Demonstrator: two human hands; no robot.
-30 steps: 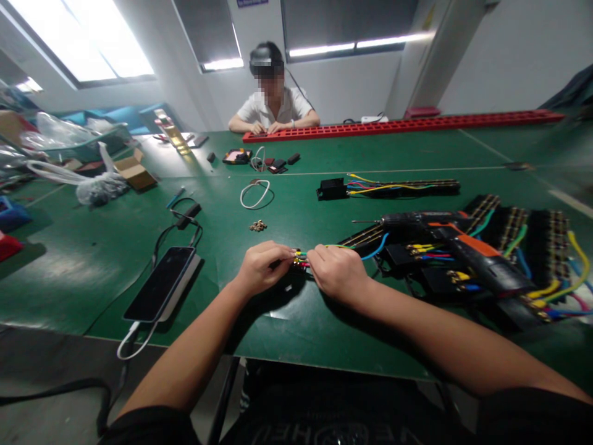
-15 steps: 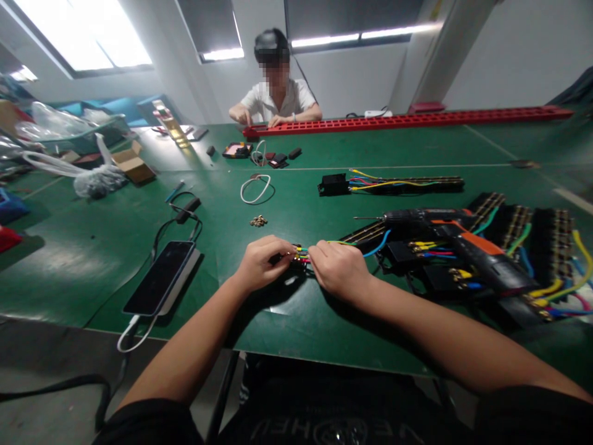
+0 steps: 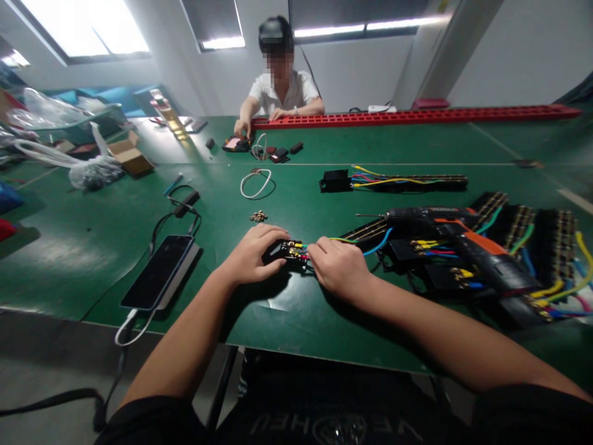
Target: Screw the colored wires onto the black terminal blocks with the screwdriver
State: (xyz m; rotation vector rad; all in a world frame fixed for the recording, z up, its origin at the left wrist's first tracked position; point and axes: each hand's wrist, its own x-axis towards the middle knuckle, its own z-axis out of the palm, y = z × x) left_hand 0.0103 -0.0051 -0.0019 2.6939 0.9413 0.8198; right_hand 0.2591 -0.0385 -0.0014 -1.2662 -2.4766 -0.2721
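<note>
- Since half a second ago, my bare left hand (image 3: 252, 256) has spread its fingers and drawn back, baring shiny brass terminals with yellow sleeves (image 3: 293, 250); across the table, a co-worker's hand (image 3: 243, 127) has come to a small black-and-yellow tray (image 3: 236, 144).
- At my left, a flat, dark-screened phone (image 3: 156, 272) lies on a pale slab (image 3: 176, 276).
- Beyond my left hand, a small heap of brass-coloured metal bits (image 3: 258, 216) lies on the green tabletop (image 3: 296, 204).
- Left thumb and fingers grip a black rectangular block (image 3: 278, 252) by its sides; it lies in front of me, between my hands.
- With my bare right hand (image 3: 339, 266), I close curled fingers on thin coloured wires (image 3: 304, 252) just beside the terminals; my fingertips are partly hidden.
- At far right, a black-and-orange cordless drill (image 3: 486, 243) lies among wired black boxes (image 3: 404, 254).
</note>
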